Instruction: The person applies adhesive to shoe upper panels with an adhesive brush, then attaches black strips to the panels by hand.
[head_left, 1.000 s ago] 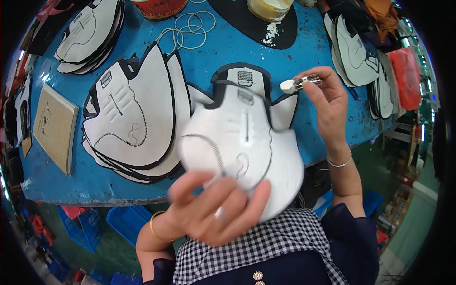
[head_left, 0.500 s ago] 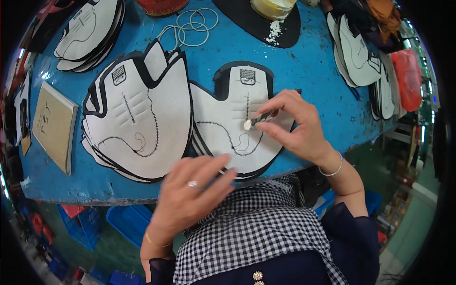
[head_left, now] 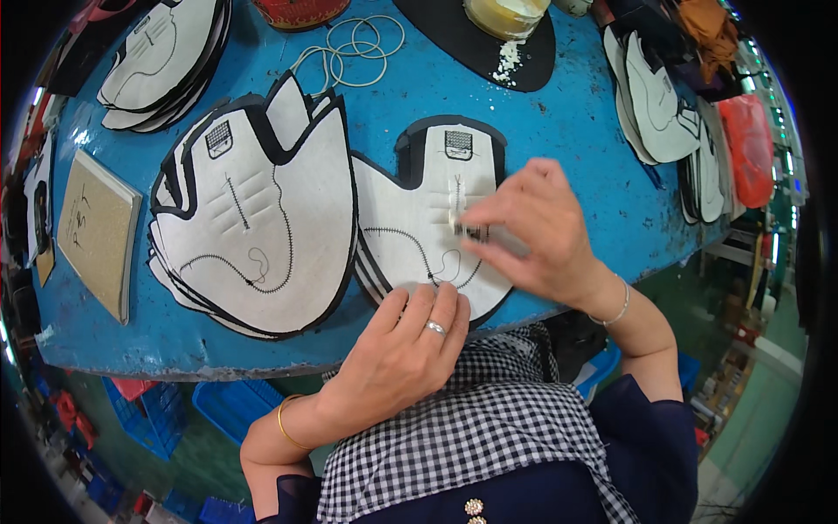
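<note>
A flat white shoe-upper piece [head_left: 417,205] with black edging, dark zigzag stitching and a loose loop of thread lies on top of others near the table's front edge. My right hand [head_left: 546,236] pinches a short dark tool with a white tip, perhaps a small brush, against the middle stitch line; motion blurs it. Along that line runs a whitish streak. My left hand [head_left: 401,349], wearing a ring, rests its outstretched fingers on the piece's lower edge. To its left sits a stack of similar shoe-upper pieces [head_left: 305,210].
A yellow tub of white paste [head_left: 502,19] stands on a black board [head_left: 454,44] with white crumbs. Near it are a coiled cord [head_left: 371,52] and a red tin [head_left: 301,10]. A notebook [head_left: 100,231] lies left. More uppers [head_left: 659,109] and a red bag [head_left: 748,148] are right.
My left hand has come right and down onto the shoe-upper piece's lower edge. My right hand has shifted slightly, and a whitish streak shows on the upper stitch line.
</note>
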Demonstrator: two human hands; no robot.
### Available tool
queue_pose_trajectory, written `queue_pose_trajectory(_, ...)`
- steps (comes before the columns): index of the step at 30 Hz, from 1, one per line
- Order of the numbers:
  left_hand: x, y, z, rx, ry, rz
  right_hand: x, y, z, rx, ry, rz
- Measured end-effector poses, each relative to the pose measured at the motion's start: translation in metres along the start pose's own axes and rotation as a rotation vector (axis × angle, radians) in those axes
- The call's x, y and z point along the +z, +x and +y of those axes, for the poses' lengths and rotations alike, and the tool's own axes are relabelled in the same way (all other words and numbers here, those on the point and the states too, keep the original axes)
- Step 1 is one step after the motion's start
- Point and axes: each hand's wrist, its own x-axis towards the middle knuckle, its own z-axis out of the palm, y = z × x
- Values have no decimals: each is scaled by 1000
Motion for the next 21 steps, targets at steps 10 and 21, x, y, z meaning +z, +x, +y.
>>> queue_pose_trajectory(10, -15, 20, -9, 18, -92, 201, -42, 63, 115, 416, 415, 412)
queue_pose_trajectory(21, -86, -47, -20, -301, 292, 620, -54, 110, 168, 329, -241, 335)
